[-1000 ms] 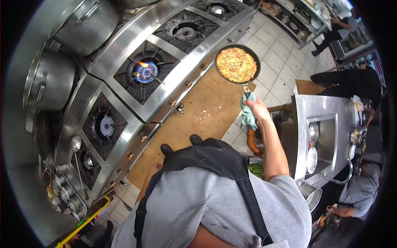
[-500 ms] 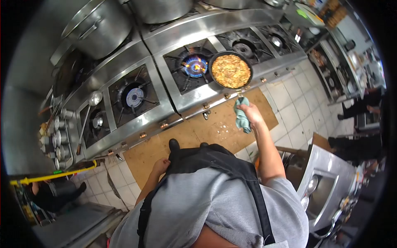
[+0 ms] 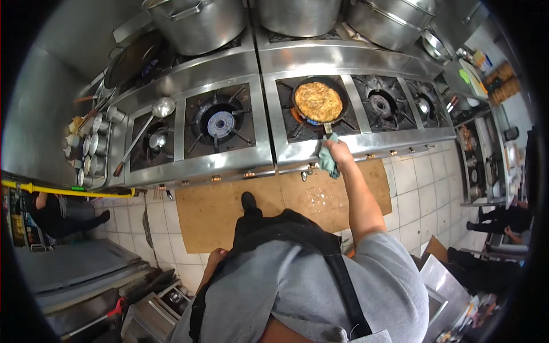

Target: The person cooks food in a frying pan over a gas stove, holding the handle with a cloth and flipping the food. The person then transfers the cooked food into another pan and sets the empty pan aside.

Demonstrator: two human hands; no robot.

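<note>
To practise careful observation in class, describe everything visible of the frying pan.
The frying pan is round and dark, with a low rim and a pale, metal-looking handle pointing toward the person. It looks roughly level over blue and orange flames; its underside is hidden. Browned yellow food covers most of its inside. The right hand grips the handle through a green cloth.

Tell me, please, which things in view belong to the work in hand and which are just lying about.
In use: frying pan, the food in it, green cloth in the right hand, lit burner.
Lying about: ladle, metal cups, big pots.
</note>
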